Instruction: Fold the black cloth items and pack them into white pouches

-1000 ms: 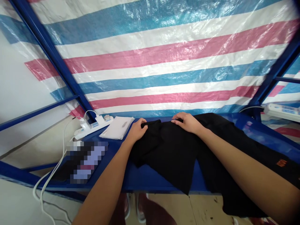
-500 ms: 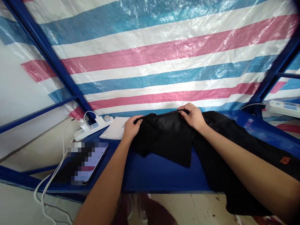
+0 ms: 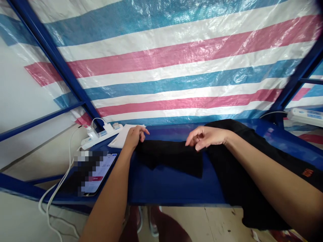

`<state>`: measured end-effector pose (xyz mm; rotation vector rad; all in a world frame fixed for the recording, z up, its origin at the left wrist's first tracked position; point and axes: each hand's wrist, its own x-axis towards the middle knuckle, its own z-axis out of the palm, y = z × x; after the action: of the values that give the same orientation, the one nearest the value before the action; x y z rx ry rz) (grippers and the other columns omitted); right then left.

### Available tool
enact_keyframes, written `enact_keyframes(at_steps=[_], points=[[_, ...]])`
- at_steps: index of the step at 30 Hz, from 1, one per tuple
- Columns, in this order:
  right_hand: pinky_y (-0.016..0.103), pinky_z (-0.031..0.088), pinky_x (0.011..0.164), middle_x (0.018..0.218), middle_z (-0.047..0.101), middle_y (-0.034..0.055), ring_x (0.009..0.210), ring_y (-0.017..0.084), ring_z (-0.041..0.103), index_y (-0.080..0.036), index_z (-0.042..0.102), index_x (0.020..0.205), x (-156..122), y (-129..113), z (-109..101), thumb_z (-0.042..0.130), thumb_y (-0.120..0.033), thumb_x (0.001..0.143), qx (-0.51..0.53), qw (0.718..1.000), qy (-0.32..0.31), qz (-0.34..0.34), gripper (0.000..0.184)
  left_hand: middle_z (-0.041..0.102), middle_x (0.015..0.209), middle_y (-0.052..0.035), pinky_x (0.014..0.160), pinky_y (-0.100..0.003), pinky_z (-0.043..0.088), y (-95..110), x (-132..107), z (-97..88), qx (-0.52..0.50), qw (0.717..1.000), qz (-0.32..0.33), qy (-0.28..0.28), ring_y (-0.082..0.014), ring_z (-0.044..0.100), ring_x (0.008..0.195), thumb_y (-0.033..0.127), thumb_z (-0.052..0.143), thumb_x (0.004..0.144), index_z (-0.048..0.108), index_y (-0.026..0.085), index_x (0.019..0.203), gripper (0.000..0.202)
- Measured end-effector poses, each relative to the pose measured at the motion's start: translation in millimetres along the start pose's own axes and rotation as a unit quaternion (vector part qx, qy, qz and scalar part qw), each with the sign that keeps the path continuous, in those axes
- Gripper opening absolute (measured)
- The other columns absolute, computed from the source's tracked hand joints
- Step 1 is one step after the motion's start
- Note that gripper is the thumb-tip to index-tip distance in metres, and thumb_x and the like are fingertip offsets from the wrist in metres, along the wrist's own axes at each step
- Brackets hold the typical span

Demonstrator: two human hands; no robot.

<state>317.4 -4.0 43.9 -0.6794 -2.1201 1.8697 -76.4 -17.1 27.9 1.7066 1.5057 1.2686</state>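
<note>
A folded black garment [image 3: 171, 156] lies flat on the blue desk [image 3: 176, 193], in front of me. My left hand [image 3: 136, 136] is at its far left corner, fingers loosely bent and apart, with no cloth visible between them. Over the garment's right end hovers my right hand [image 3: 208, 137], its thumb and fingers apart and holding nothing. Another black garment [image 3: 234, 168], with orange lettering near its right end, is spread under my right forearm and hangs over the desk's front edge.
On the left are a phone [image 3: 101, 176], white papers [image 3: 118, 139] and a white power strip [image 3: 101, 137] with cables. Blue metal posts [image 3: 63, 72] frame a striped plastic sheet [image 3: 176, 60] behind. A second power strip [image 3: 305, 116] is at the right.
Both hands have let go of the garment's far edge, which has come down toward me onto the desk. My right hand has moved lower and nearer; my left has shifted slightly left.
</note>
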Motion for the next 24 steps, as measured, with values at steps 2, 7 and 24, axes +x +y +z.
enact_keyframes(at_steps=[2, 7, 24], points=[[0.019, 0.053, 0.051, 0.123, 0.081, 0.0151, 0.094, 0.025, 0.082, -0.023, 0.075, 0.14, -1, -2, 6, 0.092, -0.044, 0.087, 0.036, 0.991, -0.127, 0.033, 0.059, 0.051, 0.044, 0.0004, 0.064, -0.034, 0.044, 1, -4, 0.9, 0.098, 0.995, 0.012, -0.007, -0.0195, 0.053, 0.051, 0.051, 0.045, 0.101, 0.075, 0.022, 0.068, 0.053], [0.019, 0.051, 0.047, 0.13, 0.077, 0.0171, 0.096, 0.026, 0.082, -0.023, 0.073, 0.14, 4, -4, 11, 0.089, -0.05, 0.089, 0.089, 0.995, -0.041, 0.002, 0.06, 0.08, 0.09, -0.0039, 0.081, -0.037, 0.049, 2, -7, 12.6, 0.257, 0.952, 0.157, -0.055, -0.0243, 0.071, 0.086, 0.057, 0.061, 0.101, 0.082, 0.024, 0.088, 0.041], [0.03, 0.04, 0.059, 0.079, 0.063, -0.0018, 0.067, 0.016, 0.055, -0.024, 0.075, 0.086, 29, 23, 9, 0.096, -0.059, 0.072, -0.292, 0.947, 0.132, 0.007, 0.043, 0.077, 0.088, -0.005, 0.071, -0.035, 0.045, -7, -7, 29.4, 0.245, 0.95, 0.122, -0.149, -0.0257, 0.067, 0.083, 0.071, 0.071, 0.094, 0.073, 0.026, 0.08, 0.047]])
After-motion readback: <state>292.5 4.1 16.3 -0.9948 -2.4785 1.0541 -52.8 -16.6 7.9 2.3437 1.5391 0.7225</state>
